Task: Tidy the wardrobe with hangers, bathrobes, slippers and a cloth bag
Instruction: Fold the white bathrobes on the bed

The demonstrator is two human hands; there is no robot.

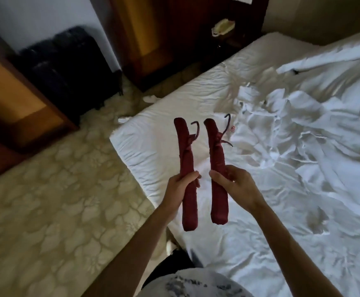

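Note:
Two dark red padded hangers are held upright over the corner of the bed [144, 151]. My left hand [180, 188] grips the left hanger [185, 153] around its lower half. My right hand [235, 186] grips the right hanger [216, 155] the same way. Each hanger has a dark hook and a ribbon bow near its middle. White bathrobes [282, 129] lie crumpled on the bed to the right. Two white slippers [150, 98] [124, 119] lie on the floor beside the bed.
A black suitcase [71, 67] stands against the wall at the back left, between wooden furniture [14, 97] and a dark wooden cabinet [153, 39]. A telephone [223, 26] sits on a dark surface beyond the bed. Patterned tile floor [56, 200] spreads to the left.

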